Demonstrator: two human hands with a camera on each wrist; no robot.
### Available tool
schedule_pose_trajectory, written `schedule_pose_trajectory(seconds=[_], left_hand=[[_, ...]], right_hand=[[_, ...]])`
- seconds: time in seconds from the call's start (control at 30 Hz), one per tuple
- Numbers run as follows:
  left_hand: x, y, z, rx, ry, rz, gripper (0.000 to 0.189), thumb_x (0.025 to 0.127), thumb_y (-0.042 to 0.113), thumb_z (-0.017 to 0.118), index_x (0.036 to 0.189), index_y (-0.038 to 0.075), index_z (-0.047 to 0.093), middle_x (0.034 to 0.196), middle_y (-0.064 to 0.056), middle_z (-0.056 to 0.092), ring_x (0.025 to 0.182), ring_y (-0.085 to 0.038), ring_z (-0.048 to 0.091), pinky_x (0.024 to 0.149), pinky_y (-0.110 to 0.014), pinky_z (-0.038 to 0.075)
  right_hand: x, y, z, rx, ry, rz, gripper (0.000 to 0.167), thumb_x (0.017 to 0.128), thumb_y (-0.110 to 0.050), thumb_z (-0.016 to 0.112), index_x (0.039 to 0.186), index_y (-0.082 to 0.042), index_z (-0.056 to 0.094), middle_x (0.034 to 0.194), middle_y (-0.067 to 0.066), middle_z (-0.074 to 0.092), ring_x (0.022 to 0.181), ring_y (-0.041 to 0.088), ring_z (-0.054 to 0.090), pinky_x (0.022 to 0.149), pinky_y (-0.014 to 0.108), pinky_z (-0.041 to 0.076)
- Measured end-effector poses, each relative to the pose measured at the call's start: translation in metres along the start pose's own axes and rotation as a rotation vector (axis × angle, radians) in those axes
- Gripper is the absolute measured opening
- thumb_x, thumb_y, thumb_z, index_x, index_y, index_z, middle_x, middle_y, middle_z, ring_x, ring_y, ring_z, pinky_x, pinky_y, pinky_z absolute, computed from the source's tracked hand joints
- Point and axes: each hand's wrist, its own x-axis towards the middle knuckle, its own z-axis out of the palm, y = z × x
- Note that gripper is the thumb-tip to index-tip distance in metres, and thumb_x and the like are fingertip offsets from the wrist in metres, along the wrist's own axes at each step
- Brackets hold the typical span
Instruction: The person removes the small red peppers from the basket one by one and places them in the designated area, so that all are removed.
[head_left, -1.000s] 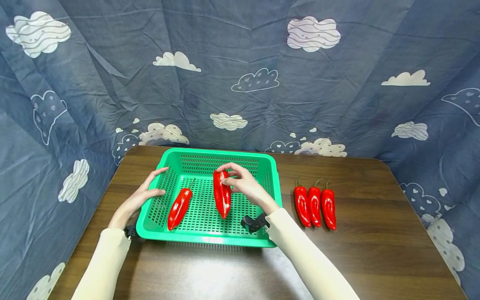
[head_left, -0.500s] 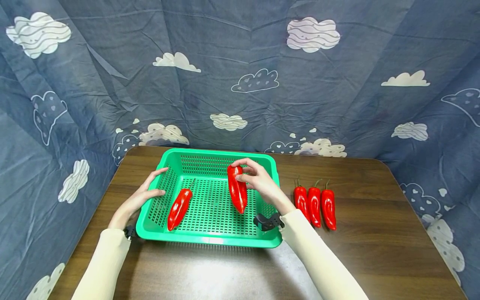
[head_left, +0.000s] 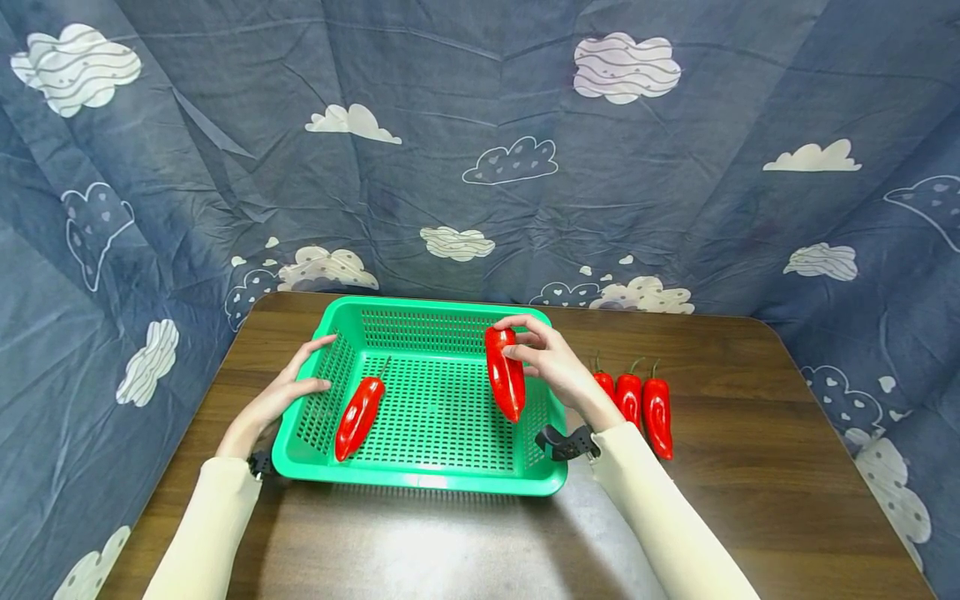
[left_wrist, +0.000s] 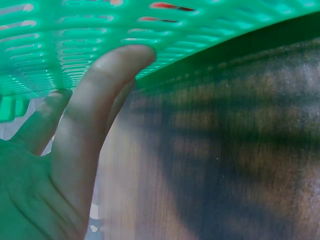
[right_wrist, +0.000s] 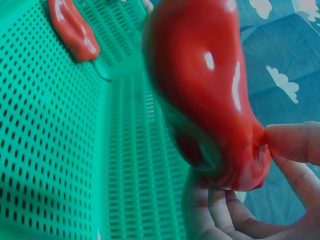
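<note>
My right hand (head_left: 551,358) pinches a glossy red pepper (head_left: 506,379) by its upper end, its tip pointing down, over the right part of a green perforated basket (head_left: 420,481). Close up in the right wrist view, thumb and fingers (right_wrist: 295,142) press the narrow end of that pepper (right_wrist: 200,75). My left hand (head_left: 277,396) is at the basket's left side, thumb and fingers spread and extended. In the left wrist view, its fingers (left_wrist: 82,115) lie against the slotted green wall (left_wrist: 200,30). Another red pepper (head_left: 362,417) lies in the basket's left part, stem away from me.
Several red peppers (head_left: 657,417) lie side by side on the wooden table (head_left: 780,467) right of the basket, partly behind my right forearm. A dark blue cloud-patterned curtain (head_left: 495,108) hangs behind the table.
My right hand has carried the pepper rightward and slightly upward, from the basket's middle to its right side. The left hand, the basket and the other peppers stay in place.
</note>
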Motion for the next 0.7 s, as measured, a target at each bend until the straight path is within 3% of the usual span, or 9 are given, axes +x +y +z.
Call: schedule_pose_trajectory(seconds=[0.7], left_hand=[[0.002,-0.001,-0.002,0.056,0.009,0.035,0.068,0.094,0.008,0.052,0.152,0.02,0.019,0.156,-0.012,-0.003,0.125,-0.038,0.03,0.086,-0.039,0.043]], right_hand=[[-0.024,0.008,-0.047,-0.037,0.07,0.009,0.036,0.095,-0.006,0.051,0.131,-0.002,0.047,0.118,0.024,0.051,0.094,0.025,0.059,0.077,0.036,0.053]])
